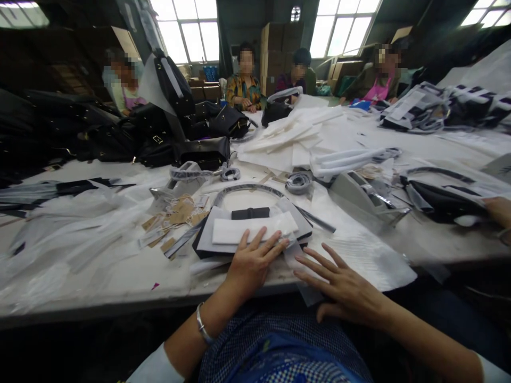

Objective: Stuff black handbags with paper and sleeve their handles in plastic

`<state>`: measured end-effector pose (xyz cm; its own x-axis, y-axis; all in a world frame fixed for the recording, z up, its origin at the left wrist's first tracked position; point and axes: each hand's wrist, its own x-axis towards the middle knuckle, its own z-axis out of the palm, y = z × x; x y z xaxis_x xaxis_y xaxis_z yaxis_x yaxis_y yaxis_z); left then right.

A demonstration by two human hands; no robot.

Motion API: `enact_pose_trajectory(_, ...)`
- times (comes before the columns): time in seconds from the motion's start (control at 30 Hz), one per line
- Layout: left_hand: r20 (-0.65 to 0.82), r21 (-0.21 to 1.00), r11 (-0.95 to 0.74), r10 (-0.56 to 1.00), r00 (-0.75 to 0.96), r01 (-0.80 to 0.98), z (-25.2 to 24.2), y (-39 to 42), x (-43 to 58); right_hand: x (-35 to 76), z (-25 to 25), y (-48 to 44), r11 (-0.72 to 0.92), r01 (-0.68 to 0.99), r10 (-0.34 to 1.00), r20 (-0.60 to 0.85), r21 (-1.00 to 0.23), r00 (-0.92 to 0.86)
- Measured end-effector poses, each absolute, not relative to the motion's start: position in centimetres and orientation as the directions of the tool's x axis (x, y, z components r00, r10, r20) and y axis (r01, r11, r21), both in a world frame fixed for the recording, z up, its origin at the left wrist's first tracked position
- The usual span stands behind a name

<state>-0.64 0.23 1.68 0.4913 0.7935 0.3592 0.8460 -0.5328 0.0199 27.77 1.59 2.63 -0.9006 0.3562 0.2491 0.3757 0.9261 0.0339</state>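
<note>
In front of me on the table lies a black handbag (203, 246) with a light sheet over its face and a wrapped handle (249, 187) arching up behind. A folded white foam strip (231, 232) rests on top, and beside it sits a black band (250, 213). My left hand (255, 260) lies flat on the lower edge of the strip, fingers spread. To the right, my right hand (339, 282) hovers at the table edge with fingers apart, close to a thin translucent sheet (297, 260). It grips nothing that I can see.
Brown paper tags (179, 213) lie left of the bag. Behind are rolled straps (298, 182), a tape dispenser (355, 194) and a pile of white sheets (295, 130). Black bags (205, 151) are heaped at left. A co-worker's hand (499, 210) touches another bag (439, 199) at right.
</note>
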Motion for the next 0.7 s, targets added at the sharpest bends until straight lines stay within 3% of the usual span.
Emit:
enact_pose_trajectory(0.13,0.357,0.026,-0.532,0.796,0.489,0.847,1.8,0.2,-0.5,27.6,0.8,0.4,0.896,0.432,0.361,0.401,0.100,-0.842)
enact_pose_trajectory(0.3,0.366,0.024,-0.528,0.795,0.484,0.849,1.8,0.2,-0.5,26.6,0.7,-0.2,0.928,0.373,0.283,0.600,0.027,-0.748)
enact_pose_trajectory(0.47,0.386,0.014,-0.514,0.794,0.469,0.858,1.5,0.0,-0.3,26.0,0.6,-2.7,0.943,0.326,0.287,0.644,-0.062,-0.709)
enact_pose_trajectory(0.7,0.384,0.005,-0.508,0.796,0.468,0.861,1.5,-0.1,-0.2,26.2,2.4,-1.8,0.962,0.265,0.247,0.603,-0.061,-0.759)
